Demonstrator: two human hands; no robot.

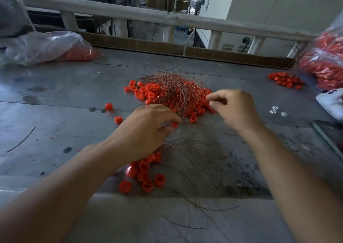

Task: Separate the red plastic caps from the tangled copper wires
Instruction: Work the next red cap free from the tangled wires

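Wire tangle [176, 89] lies on caps [146, 92]; left bag [42, 46], right bag [323, 66] flank them.

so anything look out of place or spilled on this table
Two red caps have strayed left of the main pile, lying alone on the table. Loose copper wires sprawl across its near edge.

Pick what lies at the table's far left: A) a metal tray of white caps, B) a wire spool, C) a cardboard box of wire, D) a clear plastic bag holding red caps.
D: a clear plastic bag lies crumpled at the table's far left, red caps showing through it.
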